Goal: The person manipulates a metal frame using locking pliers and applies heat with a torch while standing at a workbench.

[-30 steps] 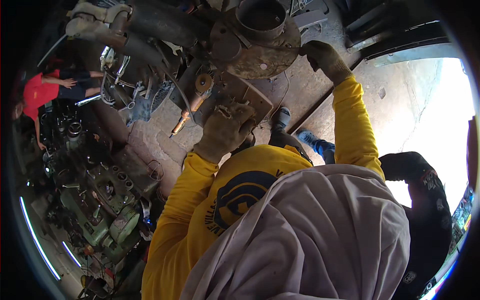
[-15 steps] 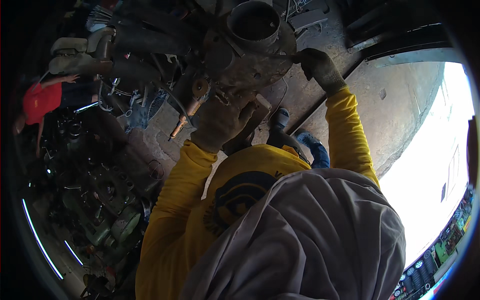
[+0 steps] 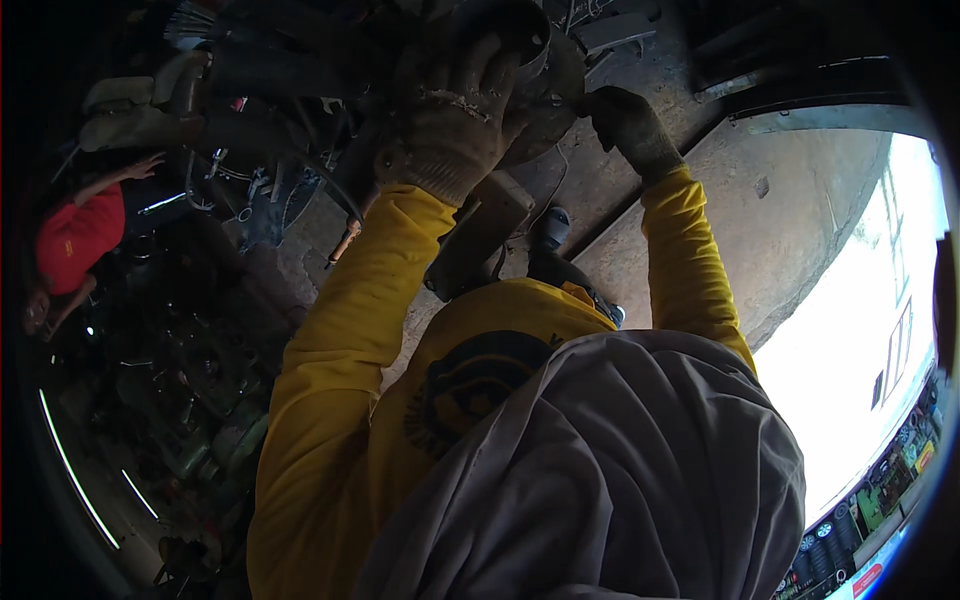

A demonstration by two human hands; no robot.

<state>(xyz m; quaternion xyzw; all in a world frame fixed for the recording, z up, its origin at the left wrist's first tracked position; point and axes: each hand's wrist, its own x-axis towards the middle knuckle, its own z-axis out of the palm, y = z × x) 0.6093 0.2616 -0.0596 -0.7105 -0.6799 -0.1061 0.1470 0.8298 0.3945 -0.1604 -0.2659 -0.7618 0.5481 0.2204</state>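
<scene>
My left hand [image 3: 450,125], in a dirty work glove, reaches over a heavy round metal part [image 3: 545,125] with a raised cylindrical collar [image 3: 535,45]. Its fingers stretch out along the near side of the collar, and the palm side is hidden. My right hand [image 3: 625,125], also gloved, is at the right edge of that part. Its fingers are closed on the end of a thin dark rod, which is mostly lost in shadow. Under my left forearm a power tool with an orange-brown handle [image 3: 345,242] shows only in part.
A block-like metal piece [image 3: 505,200] stands below the round part. A large clamp-shaped metal piece [image 3: 140,110] is at upper left. Another person in a red shirt [image 3: 75,235] is at far left, among dark machinery [image 3: 200,380]. Concrete floor [image 3: 760,210] lies to the right, beside a bright opening.
My left hand has moved up and forward from beside the power tool onto the round part, covering more of the tool. My right hand has shifted only slightly. The person in red has moved their arms.
</scene>
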